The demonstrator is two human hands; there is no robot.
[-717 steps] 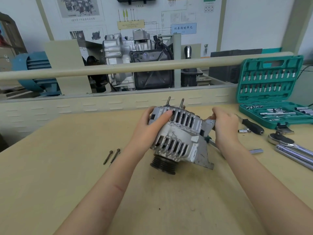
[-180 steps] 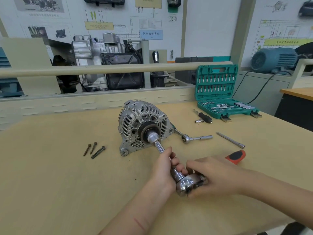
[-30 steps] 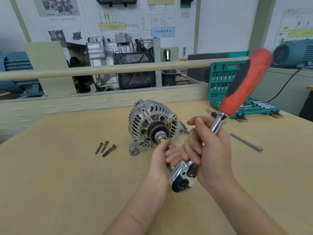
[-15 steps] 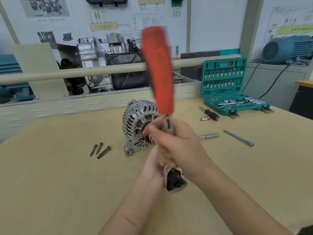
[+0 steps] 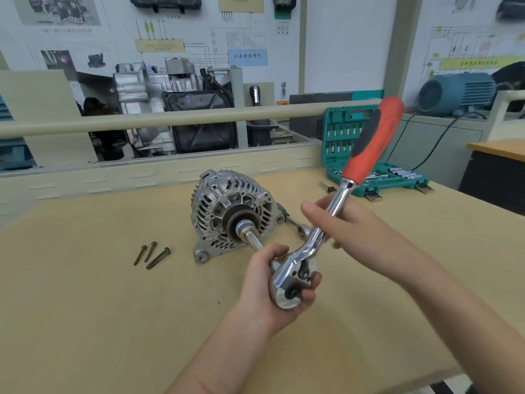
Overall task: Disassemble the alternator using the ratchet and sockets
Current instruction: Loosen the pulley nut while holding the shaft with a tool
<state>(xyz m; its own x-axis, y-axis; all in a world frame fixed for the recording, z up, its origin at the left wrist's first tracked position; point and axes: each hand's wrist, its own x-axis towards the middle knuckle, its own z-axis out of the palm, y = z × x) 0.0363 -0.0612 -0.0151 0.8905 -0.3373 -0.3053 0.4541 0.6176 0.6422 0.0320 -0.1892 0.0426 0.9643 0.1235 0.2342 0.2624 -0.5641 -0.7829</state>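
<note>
The ratchet (image 5: 295,275) head is cupped in the curled left hand (image 5: 272,291), apparently to keep the extension (image 5: 253,240) seated on the pulley nut of the alternator (image 5: 227,211), which stands mid-surface just beyond that hand. The chrome shank is gripped by the right hand (image 5: 343,226), fingers wrapped, presumably for swinging the handle.

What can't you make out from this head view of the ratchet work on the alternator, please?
- Head view: the socket's seat on the alternator pulley nut is too small to judge.
- Head view: the join of extension and ratchet is hidden by the left hand.
- Head view: the right hand is motion-blurred; its grip on the shank is unclear.
- Head view: the second ratchet behind is mostly covered by that hand.
- Head view: the ratchet handle crosses the socket case.
</note>
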